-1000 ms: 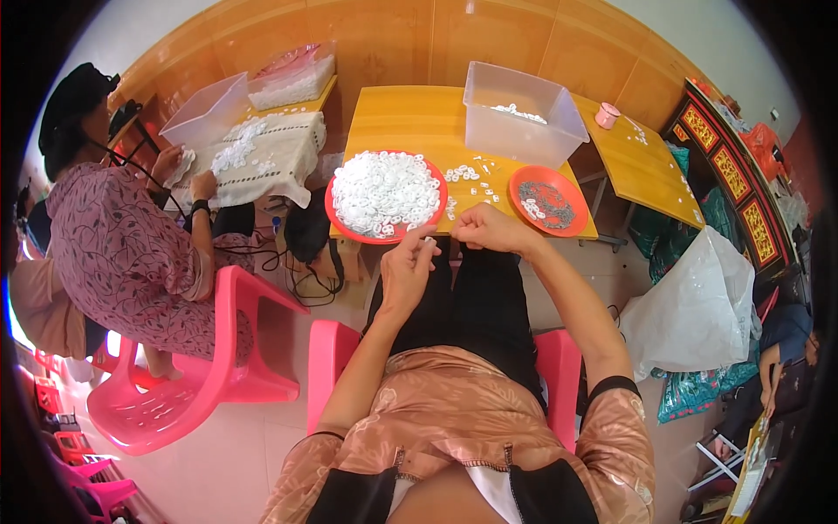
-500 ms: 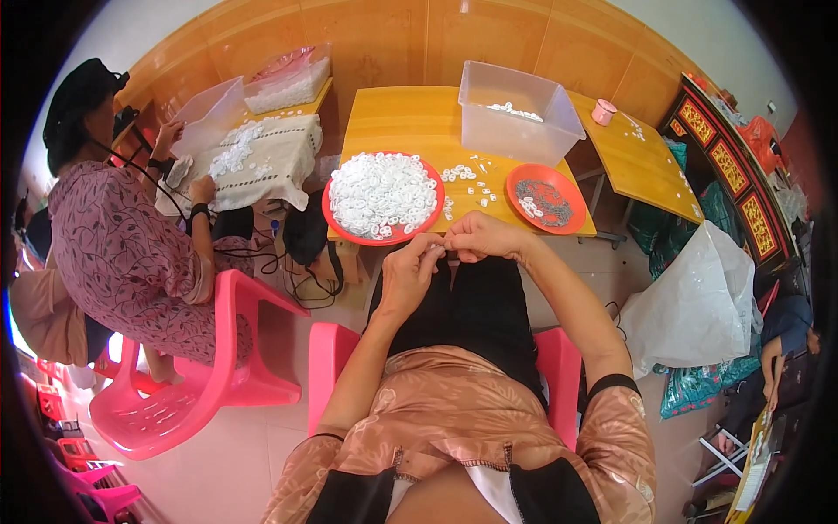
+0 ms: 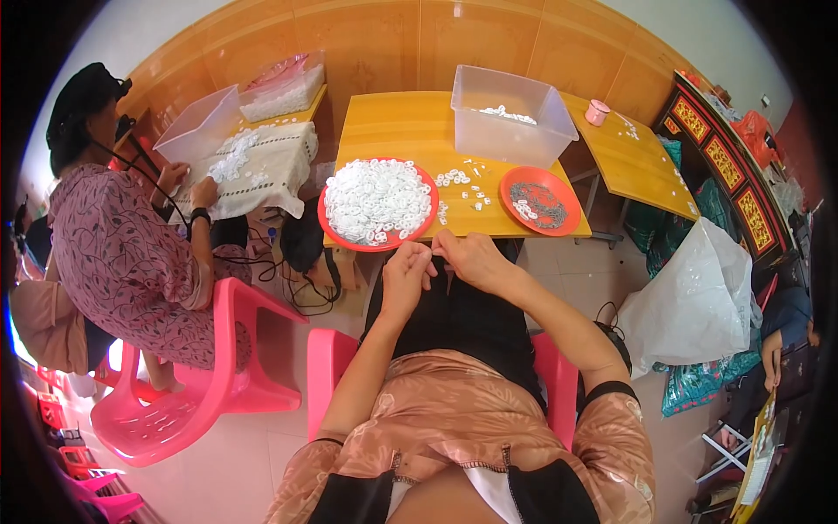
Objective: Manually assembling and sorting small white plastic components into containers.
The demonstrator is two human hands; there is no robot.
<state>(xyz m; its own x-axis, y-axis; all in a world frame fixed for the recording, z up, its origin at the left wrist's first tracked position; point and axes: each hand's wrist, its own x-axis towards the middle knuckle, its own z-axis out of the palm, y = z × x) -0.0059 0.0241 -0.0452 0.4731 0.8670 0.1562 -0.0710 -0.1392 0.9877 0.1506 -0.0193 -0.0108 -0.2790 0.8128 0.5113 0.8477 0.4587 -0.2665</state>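
Observation:
Close together at the near table edge, above my lap, my left hand (image 3: 408, 278) and my right hand (image 3: 476, 262) are both closed in a pinch, fingertips almost touching. Whatever sits between them is tiny and mostly hidden by the fingers. Just beyond my left hand stands a red round tray (image 3: 328, 230) heaped with small white plastic pieces (image 3: 380, 199) that have holes in them. Beyond my right hand is an orange-red plate (image 3: 569, 192) with small grey metal parts (image 3: 548, 208) and a few white pieces. Between the two lie several loose white pieces (image 3: 454, 177).
A clear plastic bin (image 3: 502, 140) with some white pieces stands at the back of the yellow table (image 3: 384, 122). A pink cup (image 3: 597, 112) is on the right-hand table. At left, a co-worker (image 3: 131, 253) sits at a cloth-covered table (image 3: 284, 162). A white sack (image 3: 690, 297) stands at right.
My hands have come slightly down and left, still pinched together. The co-worker's far hand has lowered toward the cloth. The whole view has shifted slightly.

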